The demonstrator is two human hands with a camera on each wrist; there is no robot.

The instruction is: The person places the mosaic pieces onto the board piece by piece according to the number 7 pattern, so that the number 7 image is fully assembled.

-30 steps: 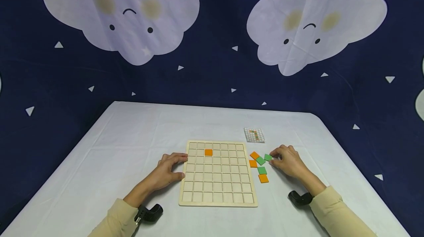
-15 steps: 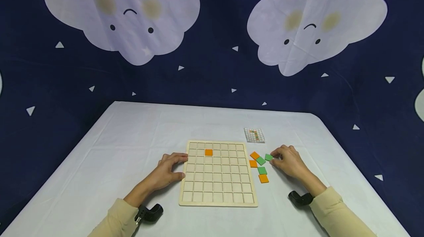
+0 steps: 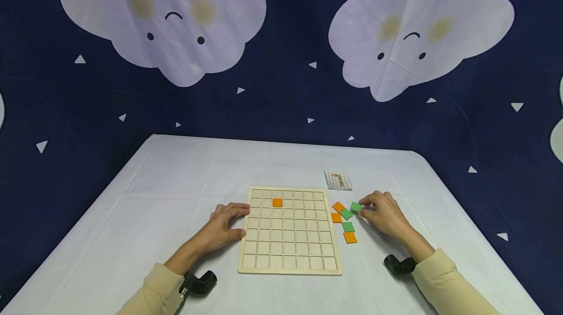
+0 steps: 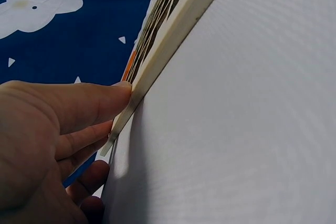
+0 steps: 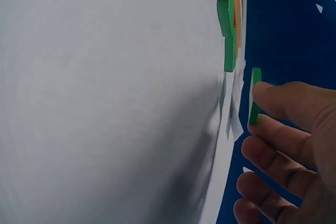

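Observation:
My right hand (image 3: 383,212) pinches a green square tile (image 3: 356,207) between thumb and index finger, just above the table. In the right wrist view this green tile (image 5: 255,96) is seen edge-on, apart from the tabletop. A wooden grid board (image 3: 281,247) lies in front of me, one orange tile (image 3: 277,202) sitting in a cell of its second row from the top. At the board's left edge my left hand (image 3: 220,227) rests with thumb and fingertips touching the rim; the left wrist view has the thumb (image 4: 100,100) against that rim.
Loose orange and green tiles (image 3: 348,227) lie between the board and my right hand, some touching. A small card (image 3: 337,180) with a printed coloured grid pattern lies behind them. White cloth covers the table (image 3: 184,168); a dark blue cloud-print backdrop (image 3: 281,100) hangs behind.
The green tile at my right fingertips lay on the table in the earlier frames and is now lifted slightly and tilted. My left hand and the board have stayed put.

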